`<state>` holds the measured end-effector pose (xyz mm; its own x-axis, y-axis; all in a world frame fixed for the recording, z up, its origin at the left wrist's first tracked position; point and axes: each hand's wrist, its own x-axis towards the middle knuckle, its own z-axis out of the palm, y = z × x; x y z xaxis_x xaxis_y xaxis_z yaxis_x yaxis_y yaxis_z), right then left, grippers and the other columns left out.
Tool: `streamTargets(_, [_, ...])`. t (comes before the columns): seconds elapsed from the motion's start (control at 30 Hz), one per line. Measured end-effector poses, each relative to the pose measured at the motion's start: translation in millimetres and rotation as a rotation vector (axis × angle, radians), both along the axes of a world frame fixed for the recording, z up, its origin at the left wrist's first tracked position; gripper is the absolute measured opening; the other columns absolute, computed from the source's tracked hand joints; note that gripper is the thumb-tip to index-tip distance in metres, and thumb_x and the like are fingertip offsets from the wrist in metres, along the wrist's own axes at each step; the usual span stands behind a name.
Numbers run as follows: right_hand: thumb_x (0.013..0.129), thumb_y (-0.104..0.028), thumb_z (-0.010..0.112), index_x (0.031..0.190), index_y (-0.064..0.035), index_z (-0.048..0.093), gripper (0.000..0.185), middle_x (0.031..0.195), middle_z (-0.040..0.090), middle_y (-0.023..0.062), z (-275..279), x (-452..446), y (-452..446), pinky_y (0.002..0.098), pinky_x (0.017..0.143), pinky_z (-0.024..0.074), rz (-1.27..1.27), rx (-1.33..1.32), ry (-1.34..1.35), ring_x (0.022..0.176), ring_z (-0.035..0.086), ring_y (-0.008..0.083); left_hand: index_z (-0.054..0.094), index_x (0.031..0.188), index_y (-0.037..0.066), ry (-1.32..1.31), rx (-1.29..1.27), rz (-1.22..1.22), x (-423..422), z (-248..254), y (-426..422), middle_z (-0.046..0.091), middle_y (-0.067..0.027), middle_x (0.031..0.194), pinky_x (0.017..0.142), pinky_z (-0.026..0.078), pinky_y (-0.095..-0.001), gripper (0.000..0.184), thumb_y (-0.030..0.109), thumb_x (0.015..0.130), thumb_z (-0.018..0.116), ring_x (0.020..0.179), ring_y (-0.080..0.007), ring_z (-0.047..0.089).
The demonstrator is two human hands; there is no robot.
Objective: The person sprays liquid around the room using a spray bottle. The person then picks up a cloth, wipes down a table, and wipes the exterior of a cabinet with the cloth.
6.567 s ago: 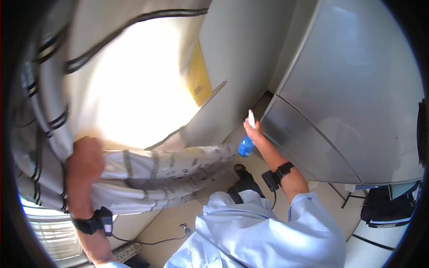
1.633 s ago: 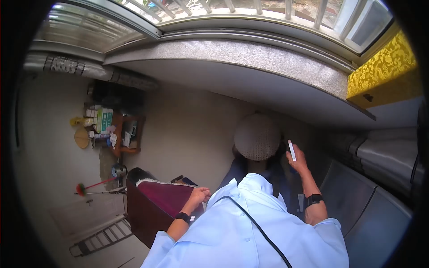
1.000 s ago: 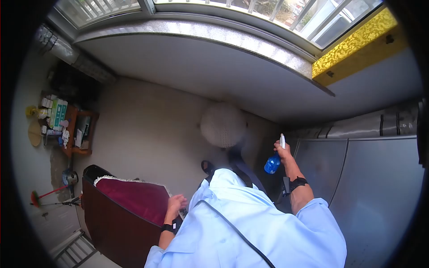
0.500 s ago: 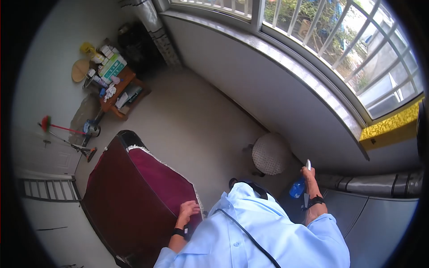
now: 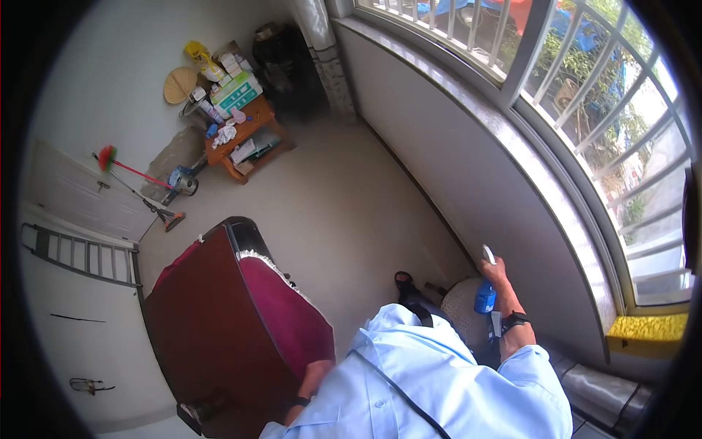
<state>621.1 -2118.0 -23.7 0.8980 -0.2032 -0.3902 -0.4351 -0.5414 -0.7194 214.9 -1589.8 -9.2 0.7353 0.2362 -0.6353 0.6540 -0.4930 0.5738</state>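
My right hand (image 5: 496, 270) grips a blue spray bottle (image 5: 485, 298) by its neck, with the white spray head poking out above the fingers. The bottle hangs upright over a round stool (image 5: 462, 311) with a pale patterned cover, partly hidden by my arm and shirt. My left hand (image 5: 317, 372) is low beside my body, in front of the maroon cloth (image 5: 289, 314) at the edge of a dark red-brown tabletop (image 5: 212, 314). Its fingers are blurred and partly hidden, so their pose does not show.
A barred window with a stone sill (image 5: 504, 106) runs along the right wall. At the back stands a low wooden table (image 5: 219, 155) loaded with boxes and bags. A mop (image 5: 172, 219), a vacuum cleaner (image 5: 183, 181) and a ladder (image 5: 84, 257) are at the left wall.
My body has moved forward along the window wall, so the stool is now beside me under the bottle. My right hand keeps its hold; my left hand has dropped closer to my body.
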Motion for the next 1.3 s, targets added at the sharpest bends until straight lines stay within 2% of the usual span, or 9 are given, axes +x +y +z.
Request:
streamTargets(0.2, [0.079, -0.017, 0.065, 0.092, -0.0009, 0.066, 0.021, 0.072, 0.063, 0.0075, -28.4, 116.0, 66.1, 0.0374, 0.068, 0.05, 0.148, 0.142, -0.054, 0.068, 0.061, 0.0212, 0.067, 0.083, 0.006, -0.102, 0.178, -0.197, 48.3, 7.2, -6.8, 0.066, -0.0124, 0.077, 0.065, 0.048, -0.0387, 0.013, 0.017, 0.085, 0.06, 0.07, -0.0263, 0.063])
streamTargets(0.3, [0.079, -0.02, 0.065, 0.092, 0.002, 0.067, 0.026, 0.077, 0.068, 0.0127, -19.1, 160.5, 105.9, 0.0388, 0.069, 0.0511, 0.16, -0.021, -0.033, 0.073, 0.066, 0.0259, 0.068, 0.083, 0.001, 0.075, -0.215, 0.506, 142.0, 92.9, -37.0, 0.067, -0.0091, 0.075, 0.063, 0.047, -0.0382, 0.016, 0.015, 0.086, 0.06, 0.07, -0.0219, 0.064])
streamTargets(0.4, [0.078, -0.022, 0.066, 0.092, 0.0035, 0.067, 0.029, 0.079, 0.069, 0.0164, -50.8, 193.8, 133.1, 0.0392, 0.069, 0.0514, 0.107, -0.074, -0.083, 0.074, 0.068, 0.0281, 0.07, 0.084, -0.001, 0.114, -0.189, 0.565, 191.5, 97.6, -35.3, 0.066, -0.0032, 0.073, 0.06, 0.047, -0.0332, 0.018, 0.015, 0.087, 0.062, 0.072, -0.0148, 0.063])
streamTargets(0.6, [0.078, -0.023, 0.068, 0.094, 0.0016, 0.067, 0.03, 0.077, 0.068, 0.0169, -34.3, 238.7, 175.8, 0.0387, 0.065, 0.0506, 0.346, 0.198, -0.025, 0.07, 0.066, 0.0276, 0.071, 0.105, -0.001, 0.074, -0.023, 0.356, 228.7, 55.2, 9.5, 0.068, -0.0041, 0.08, 0.059, 0.048, -0.0251, 0.026, 0.016, 0.087, 0.062, 0.068, -0.0093, 0.061])
streamTargets(0.73, [0.077, -0.024, 0.068, 0.093, 0.0006, 0.067, 0.029, 0.076, 0.067, 0.0171, -26.1, 276.4, 229.6, 0.0398, 0.064, 0.0505, 0.366, 0.039, -0.131, 0.068, 0.065, 0.0283, 0.069, 0.109, -0.002, 0.224, -0.185, 0.431, 288.2, 74.5, 47.3, 0.071, -0.009, 0.082, 0.059, 0.051, -0.0303, 0.028, 0.014, 0.087, 0.062, 0.066, -0.014, 0.064])
streamTargets(0.93, [0.079, -0.026, 0.063, 0.086, -0.0001, 0.066, 0.027, 0.072, 0.066, 0.0164, -11.6, 365.2, 327.4, 0.041, 0.064, 0.0503, 0.377, -0.226, -0.072, 0.067, 0.065, 0.029, 0.069, 0.109, -0.001, 0.036, -0.089, 0.208, 357.7, -26.9, 168.2, 0.071, -0.0107, 0.084, 0.061, 0.053, -0.0307, 0.029, 0.016, 0.086, 0.064, 0.068, -0.0165, 0.066])
streamTargets(1.03, [0.079, -0.027, 0.064, 0.085, -0.0007, 0.065, 0.027, 0.072, 0.065, 0.0156, 35.9, 398.5, 374.8, 0.0403, 0.064, 0.0497, 0.381, -0.155, 0.003, 0.066, 0.064, 0.0269, 0.067, 0.113, -0.003, 0.089, -0.364, 0.638, 419.3, 17.3, 205.9, 0.071, -0.012, 0.088, 0.064, 0.055, -0.0283, 0.033, 0.014, 0.085, 0.066, 0.074, -0.0175, 0.069])
streamTargets(1.17, [0.079, -0.031, 0.067, 0.084, 0.0008, 0.063, 0.032, 0.073, 0.063, 0.0105, 30.8, 446.3, 420.8, 0.0383, 0.065, 0.0497, 0.37, 0.058, 0.034, 0.073, 0.062, 0.0185, 0.063, 0.116, -0.005, 0.014, -0.424, 0.714, 462.9, 30.5, 262.4, 0.071, -0.0126, 0.092, 0.061, 0.054, -0.0278, 0.035, 0.011, 0.085, 0.065, 0.071, -0.0167, 0.068])
streamTargets(1.3, [0.08, -0.031, 0.066, 0.088, 0.0028, 0.064, 0.034, 0.076, 0.066, 0.0133, 37.9, 484.4, 470.5, 0.0384, 0.068, 0.0511, 0.351, -0.282, -0.087, 0.075, 0.065, 0.0218, 0.063, 0.117, -0.005, 0.027, -0.355, 0.701, 489.7, 33.4, 311.8, 0.071, -0.013, 0.093, 0.06, 0.054, -0.0275, 0.036, 0.011, 0.086, 0.065, 0.069, -0.016, 0.067])
